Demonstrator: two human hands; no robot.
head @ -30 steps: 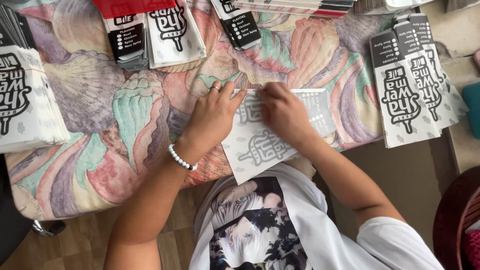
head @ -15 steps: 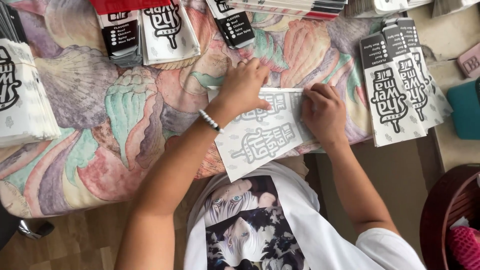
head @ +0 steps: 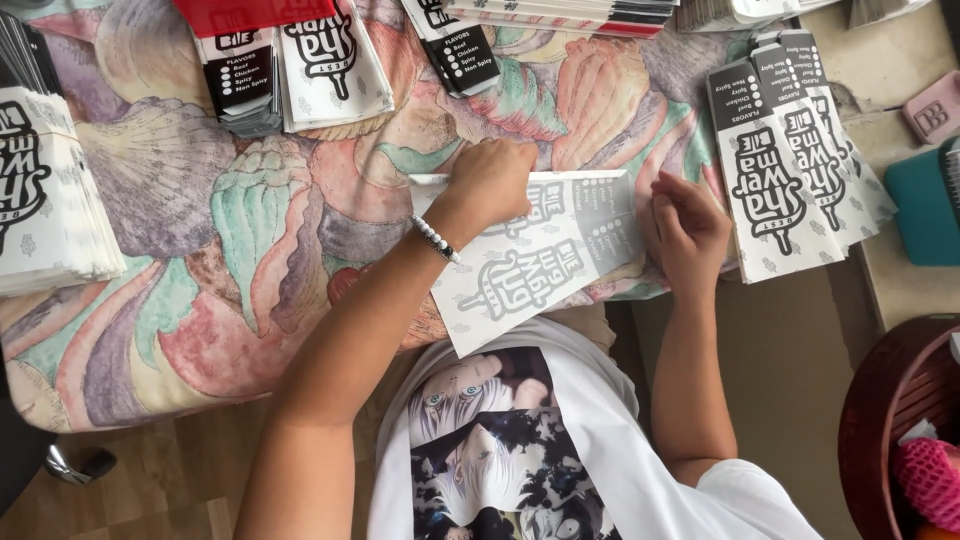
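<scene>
Two bare hands work on one flat white paper sleeve [head: 530, 262] that lies across the near edge of a table covered by a pastel shell-patterned cloth [head: 200, 230], its lower corner hanging over the edge toward the person's white printed T-shirt [head: 520, 450].

At the far left a thick stack of white sleeves [head: 45, 200] sits on the cloth, well apart from the hands. Further along the top edge lies a smaller pile with black panels [head: 240, 80] under something red, and just beside it another white pile [head: 335, 60].

The left hand [head: 495, 180], with a white bead bracelet [head: 436, 240] at the wrist, is curled with knuckles up and presses down on the sleeve's upper left part, near its folded top edge. Whether the fingers pinch the paper or only push on it cannot be told, as they are tucked under the hand.

The right hand [head: 690, 232] rests at the sleeve's right end, fingers loosely bent and touching the edge by the grey panel; it seems to steady the paper rather than clasp it. The sleeve thus spans between both hands.

To the right, a fan of finished sleeves [head: 790, 160] lies just beside the right hand, then a teal box [head: 920, 205] and a dark red basket [head: 890, 420].
</scene>
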